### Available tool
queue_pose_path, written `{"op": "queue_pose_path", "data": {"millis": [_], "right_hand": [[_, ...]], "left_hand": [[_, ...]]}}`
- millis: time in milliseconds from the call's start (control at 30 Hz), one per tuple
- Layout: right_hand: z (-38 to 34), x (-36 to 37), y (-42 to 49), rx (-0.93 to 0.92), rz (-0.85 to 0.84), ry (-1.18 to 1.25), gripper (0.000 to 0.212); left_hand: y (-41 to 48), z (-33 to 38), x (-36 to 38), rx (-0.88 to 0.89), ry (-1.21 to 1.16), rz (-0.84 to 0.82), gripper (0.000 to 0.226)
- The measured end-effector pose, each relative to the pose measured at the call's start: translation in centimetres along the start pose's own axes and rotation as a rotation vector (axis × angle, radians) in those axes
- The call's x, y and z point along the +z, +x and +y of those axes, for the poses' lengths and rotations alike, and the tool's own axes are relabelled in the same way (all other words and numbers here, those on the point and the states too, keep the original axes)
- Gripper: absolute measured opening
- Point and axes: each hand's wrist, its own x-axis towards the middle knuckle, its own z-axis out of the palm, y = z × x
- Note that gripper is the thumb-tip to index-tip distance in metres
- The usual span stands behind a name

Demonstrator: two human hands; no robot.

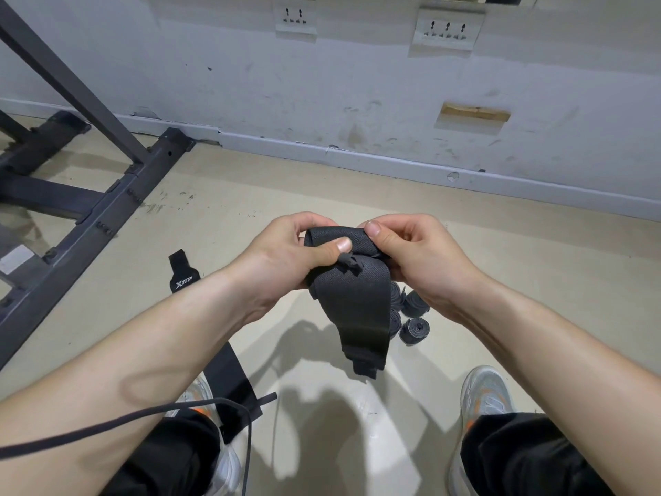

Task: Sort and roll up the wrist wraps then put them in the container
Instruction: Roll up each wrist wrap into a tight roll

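The left hand and right hand meet out in front, fingers curled. Each pinches the top of a black wrap, thumbs pressed on its upper face. The wrap is woven and bunched at the top (a small loop sticks out), and its tail hangs free above the floor. Rolled wraps lie on the floor behind it, partly hidden. A flat wrap runs under the left forearm, its middle covered.

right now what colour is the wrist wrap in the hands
The wrist wrap is black, seen best in the head view.
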Motion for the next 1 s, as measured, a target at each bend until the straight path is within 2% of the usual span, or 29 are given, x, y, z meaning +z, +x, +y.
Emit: {"op": "queue_pose_path", "data": {"millis": [100, 267, 367, 500, 700, 867, 1000], "right_hand": [[0.0, 0.2, 0.0, -0.001, 0.017, 0.025, 0.02], [0.0, 0.4, 0.0, -0.094, 0.058, 0.02, 0.014], [0.1, 0.8, 0.0, -0.109, 0.102, 0.074, 0.012], [1.1, 2.1, -0.3, -0.167, 0.229, -0.063, 0.018], [1.1, 3.1, -1.0, -0.061, 0.247, -0.008, 0.022], [0.9, 2.2, -0.8, -0.101, 0.159, -0.038, 0.018], [0.9, 1.9, -0.5, -0.153, 0.184, -0.074, 0.013]], "left_hand": [[0.1, -0.1, -0.1, -0.015, 0.06, -0.001, 0.013], [0.0, -0.8, 0.6, -0.048, -0.202, 0.012, 0.026], [0.2, -1.5, 1.7, -0.02, -0.255, 0.133, 0.023], [0.2, -2.0, 3.7, -0.011, -0.197, 0.265, 0.019], [0.1, -2.2, 4.7, -0.001, -0.195, 0.173, 0.021], [0.3, -1.4, 3.6, 0.008, -0.254, 0.017, 0.048], [0.3, -0.9, 3.2, 0.042, -0.222, 0.025, 0.028]]}}
